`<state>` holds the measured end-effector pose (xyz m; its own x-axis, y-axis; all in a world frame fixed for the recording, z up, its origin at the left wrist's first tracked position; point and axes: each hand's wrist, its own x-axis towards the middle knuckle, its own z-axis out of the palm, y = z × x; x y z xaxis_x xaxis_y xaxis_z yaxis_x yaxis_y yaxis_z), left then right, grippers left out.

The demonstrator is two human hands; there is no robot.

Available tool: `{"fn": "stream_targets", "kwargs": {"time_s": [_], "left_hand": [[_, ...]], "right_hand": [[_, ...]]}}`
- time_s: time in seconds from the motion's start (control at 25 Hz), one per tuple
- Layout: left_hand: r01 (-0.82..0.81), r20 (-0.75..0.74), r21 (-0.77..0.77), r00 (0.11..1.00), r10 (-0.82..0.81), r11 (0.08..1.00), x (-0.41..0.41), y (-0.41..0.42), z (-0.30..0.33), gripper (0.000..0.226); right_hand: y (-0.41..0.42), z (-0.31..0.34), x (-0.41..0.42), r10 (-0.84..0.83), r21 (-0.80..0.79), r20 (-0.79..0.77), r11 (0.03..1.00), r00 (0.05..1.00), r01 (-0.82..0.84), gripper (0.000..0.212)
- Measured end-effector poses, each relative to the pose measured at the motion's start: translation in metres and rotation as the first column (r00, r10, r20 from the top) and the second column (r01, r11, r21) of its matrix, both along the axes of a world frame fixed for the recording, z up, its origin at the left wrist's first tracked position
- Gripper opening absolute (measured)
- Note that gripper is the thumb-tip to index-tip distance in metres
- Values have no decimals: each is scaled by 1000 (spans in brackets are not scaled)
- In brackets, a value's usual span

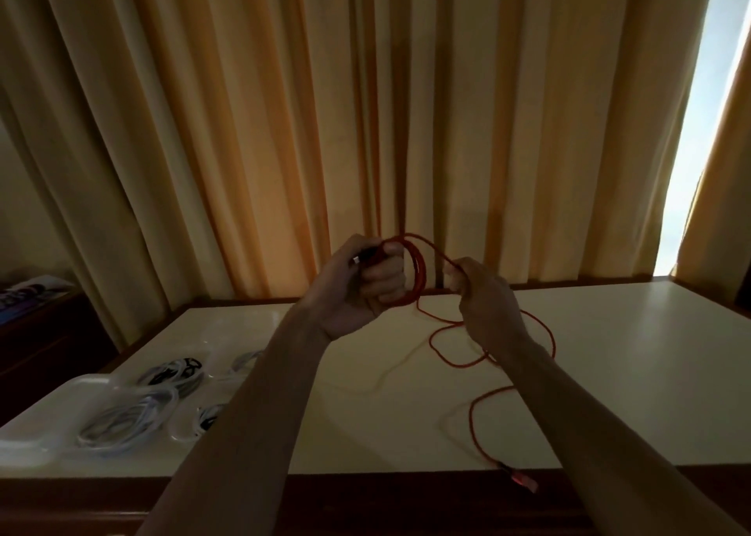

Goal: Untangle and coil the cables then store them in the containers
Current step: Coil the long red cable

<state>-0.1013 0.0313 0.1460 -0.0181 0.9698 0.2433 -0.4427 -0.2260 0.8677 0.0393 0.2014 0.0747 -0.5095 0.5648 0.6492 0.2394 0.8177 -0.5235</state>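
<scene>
curtained table (609, 373): one red cable (418, 279), two hands

Place: a room in a home, probably a bedroom or living room.
Curtains (284, 108): long orange drapes across the back wall, daylight showing at a gap on the right.
Counter (609, 373): cream top with dark wood edging, set against the curtains.

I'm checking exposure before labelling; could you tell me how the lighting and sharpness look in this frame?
Head view: dim and warm, backlit by the curtain; the window gap is blown out. Wide-angle bending at the edges. The red cable reads clearly; the white cables in the clear containers are soft.
</scene>
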Motion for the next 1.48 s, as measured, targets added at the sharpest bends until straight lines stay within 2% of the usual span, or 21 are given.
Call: {"fn": "stream_targets", "kwargs": {"time_s": [0.08,0.2,0.28,0.32,0.4,0.48,0.56,0.68,0.76,0.8,0.84,0.88,0.92,0.96,1.04,1.12,1.16,1.28,1.32,1.4,1.48], "left_hand": [[-94,159,76,984,81,993,8,5,1,24],[-366,229,110,914,335,924,21,19,-1,21],[-576,98,129,817,568,807,24,32,-5,28],[-658,-39,161,740,671,736,24,37,-8,31],[-719,-363,300,522,772,627,24,42,-12,28],[-672,-632,411,277,724,616,20,42,-17,19],[-609,-789,443,84,609,658,15,38,-23,16],[-572,-866,460,-122,485,679,9,34,-24,23],[-591,-918,387,-178,354,708,8,30,-20,29],[-610,-947,308,-123,296,730,9,27,-18,32],[-623,-960,195,39,278,758,8,23,-18,36],[-598,-909,51,303,285,800,9,19,-19,42],[-521,-781,-79,562,272,850,11,14,-20,49],[-418,-642,-146,730,236,897,12,9,-21,52],[-241,-413,-129,895,169,962,13,6,-24,46],[-170,-167,-58,973,158,984,15,6,-26,38],[-172,-37,-32,985,171,985,16,7,-27,35],[-239,234,39,946,223,970,17,9,-27,30],[-291,276,51,923,267,955,17,12,-27,27],[-406,302,66,879,369,912,20,18,-25,17],[-537,206,50,830,518,842,22,22,-23,15]], "right_hand": [[-6,-3,-8,44,-178,5,983,999,-42,19],[-26,0,-19,156,-207,162,971,974,-121,16],[-39,7,-24,244,-218,254,957,936,-190,13],[-44,12,-24,260,-211,293,956,920,-203,16],[-53,21,-22,230,-127,346,972,909,-198,23],[-58,32,-15,127,-11,341,991,932,-131,18],[-59,41,-6,40,79,338,994,940,-71,13],[-55,45,6,43,128,274,988,961,-81,12],[-47,45,13,90,122,173,986,981,-112,7],[-43,44,16,96,137,132,984,987,-115,9],[-39,44,19,95,143,95,984,991,-108,14],[-34,41,21,95,141,61,985,994,-103,19],[-32,39,21,100,139,34,985,994,-104,23],[-28,35,19,112,134,34,984,993,-116,27],[-24,27,13,137,99,73,985,988,-144,31],[-22,20,7,143,8,82,990,986,-144,33],[-21,17,5,144,-45,64,989,988,-141,31],[-24,3,0,161,-190,-58,967,985,-170,27],[-26,-3,-2,154,-222,-47,962,987,-161,27],[-29,-9,-4,162,-275,95,953,982,-130,28],[-38,-11,-4,211,-306,250,943,945,-129,31]]}}
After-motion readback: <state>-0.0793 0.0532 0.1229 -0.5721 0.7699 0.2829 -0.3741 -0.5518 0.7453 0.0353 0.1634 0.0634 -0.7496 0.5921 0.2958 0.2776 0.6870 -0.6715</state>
